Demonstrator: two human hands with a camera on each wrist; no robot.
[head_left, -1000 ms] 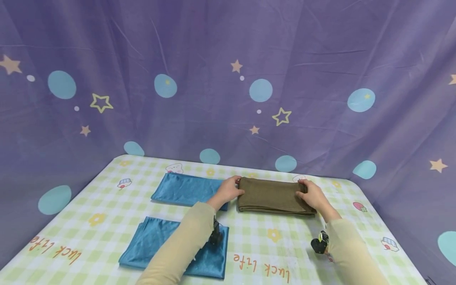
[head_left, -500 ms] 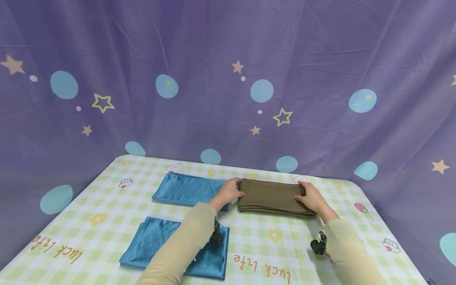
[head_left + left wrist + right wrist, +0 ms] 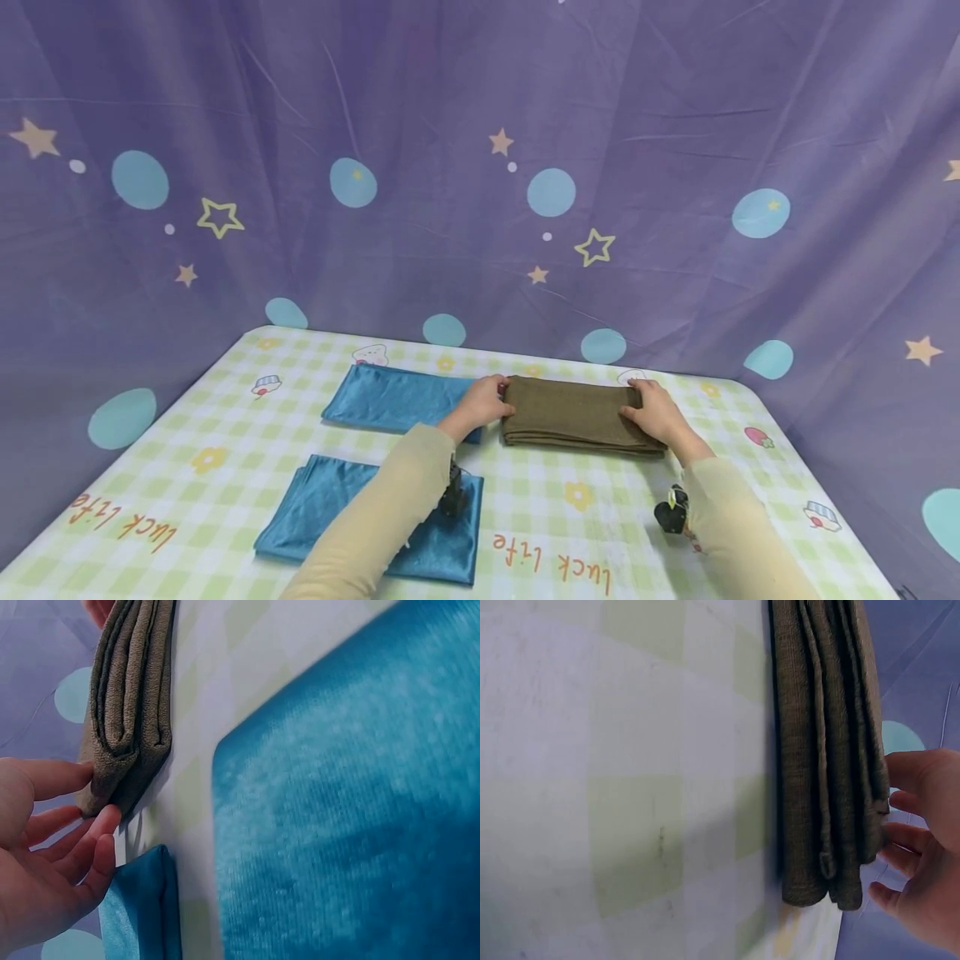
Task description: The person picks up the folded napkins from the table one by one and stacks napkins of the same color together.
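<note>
A brown towel, folded into a thick rectangle, lies flat at the back right of the table. My left hand touches its left end; in the left wrist view the thumb rests at the corner of the towel and the fingers are loosely bent beside it. At the opposite end is my right hand, thumb on the top face and relaxed fingers against the edge. Several folded layers of the towel show in the right wrist view, with the right hand beside the end.
One folded blue cloth lies just left of the brown towel, partly behind the left hand. Another folded blue cloth is nearer, under the left forearm. A green-checked tablecloth covers the table; a purple curtain hangs behind it.
The right hand has shifted slightly left along the towel's right end, its thumb a little further in. The left hand and the cloths hold nearly the same places.
</note>
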